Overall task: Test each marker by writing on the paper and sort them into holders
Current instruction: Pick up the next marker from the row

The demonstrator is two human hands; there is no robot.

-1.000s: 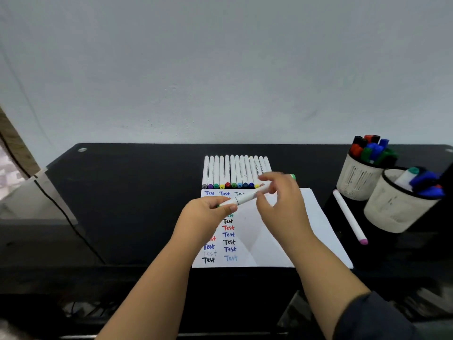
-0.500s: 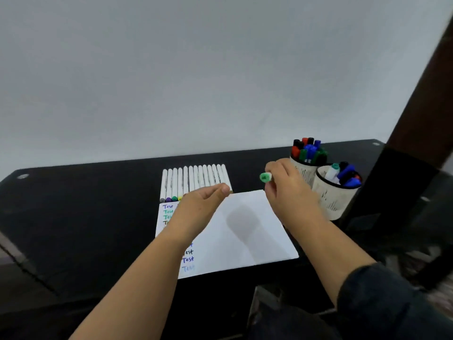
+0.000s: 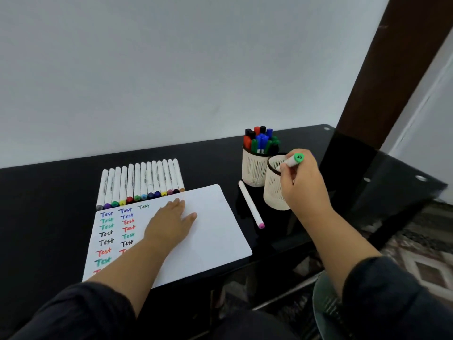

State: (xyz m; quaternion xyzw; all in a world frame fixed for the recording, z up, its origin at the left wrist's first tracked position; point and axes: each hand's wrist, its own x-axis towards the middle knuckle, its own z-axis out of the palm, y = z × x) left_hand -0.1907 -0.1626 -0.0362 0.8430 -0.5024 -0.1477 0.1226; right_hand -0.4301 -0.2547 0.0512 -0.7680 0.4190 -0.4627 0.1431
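Note:
My right hand [image 3: 302, 185] grips a white marker with a green cap [image 3: 294, 160] over the mouth of the near white mesh holder [image 3: 274, 190]. The far holder [image 3: 253, 168] behind it is full of red, black, blue and green markers. My left hand [image 3: 171, 223] rests flat on the white paper [image 3: 213, 231], which carries columns of the word "Test" in several colours. A row of several white markers [image 3: 142, 182] lies along the paper's far edge.
A single white marker with a pink end [image 3: 251, 204] lies on the black table [image 3: 49, 217] between the paper and the holders. A dark wooden post [image 3: 382, 69] stands at the right, with patterned floor below the table's right edge.
My right hand carried the green marker from over the paper to the near holder. My left hand let go of the marker and settled flat on the paper. The view swung right.

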